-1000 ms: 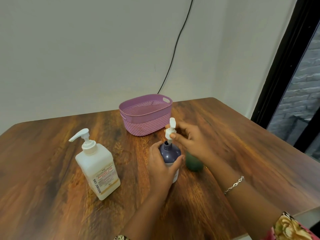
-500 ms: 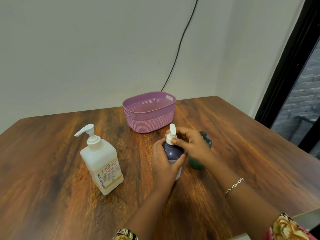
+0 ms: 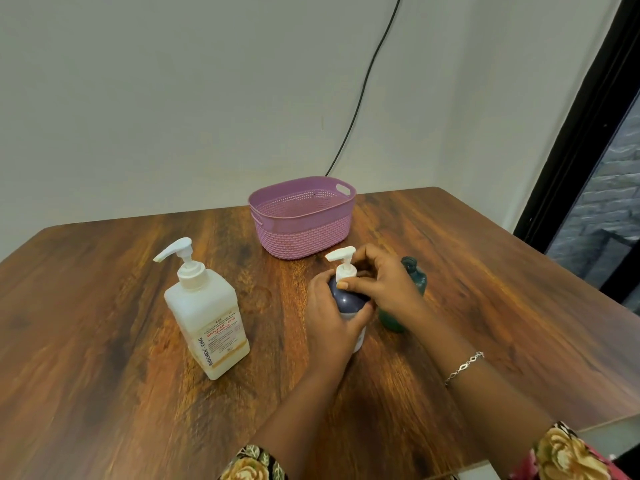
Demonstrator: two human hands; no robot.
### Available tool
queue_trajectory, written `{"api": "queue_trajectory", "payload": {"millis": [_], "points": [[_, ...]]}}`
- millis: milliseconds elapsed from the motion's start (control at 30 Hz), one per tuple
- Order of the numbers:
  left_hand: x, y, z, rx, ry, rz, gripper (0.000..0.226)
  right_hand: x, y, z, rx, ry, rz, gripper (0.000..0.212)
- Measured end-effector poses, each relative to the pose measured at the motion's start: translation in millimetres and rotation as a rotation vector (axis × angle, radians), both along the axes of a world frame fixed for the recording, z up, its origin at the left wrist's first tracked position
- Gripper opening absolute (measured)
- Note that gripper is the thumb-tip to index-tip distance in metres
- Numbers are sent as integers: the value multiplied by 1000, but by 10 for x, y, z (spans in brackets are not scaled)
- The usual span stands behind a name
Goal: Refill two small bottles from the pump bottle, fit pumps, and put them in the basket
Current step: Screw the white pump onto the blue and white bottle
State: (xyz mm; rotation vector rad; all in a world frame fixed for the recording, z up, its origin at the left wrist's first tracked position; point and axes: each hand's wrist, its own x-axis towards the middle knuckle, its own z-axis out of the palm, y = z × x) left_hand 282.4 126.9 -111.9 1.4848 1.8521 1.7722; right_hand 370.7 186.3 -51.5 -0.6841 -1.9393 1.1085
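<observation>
A small dark purple bottle [image 3: 346,299] stands upright on the wooden table [image 3: 485,289]. My left hand [image 3: 329,323] grips its body from the left. My right hand [image 3: 384,282] pinches the collar of a white pump [image 3: 343,263] seated in the bottle's neck, nozzle pointing left. Just behind my right hand stands a small teal bottle [image 3: 414,275] with an open neck, its lower half partly hidden. The large white pump bottle [image 3: 206,317] stands to the left. The purple basket [image 3: 301,216] sits at the back of the table with nothing visible inside.
A black cable [image 3: 367,84] runs down the wall behind the basket. A dark window frame [image 3: 581,133] lies beyond the table's right edge. The table's near right corner [image 3: 620,414] is close to my right arm.
The white pump has gone down into the purple bottle's neck and its nozzle has turned to point left. My right hand has dropped to the collar. The left hand keeps its grip.
</observation>
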Motion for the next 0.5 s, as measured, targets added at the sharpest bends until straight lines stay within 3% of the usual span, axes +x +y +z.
{"api": "queue_trajectory", "payload": {"millis": [100,233,500], "points": [[-2,-5,4,6,1,-7,70,-4,15,-17,10,-27,-31,30],[9,-3,7,12,21,8,72,68,-3,-52,-199,143,101,26],[22,-15,13,21,7,17,67,32,6,-131,-195,190,80,35]]}}
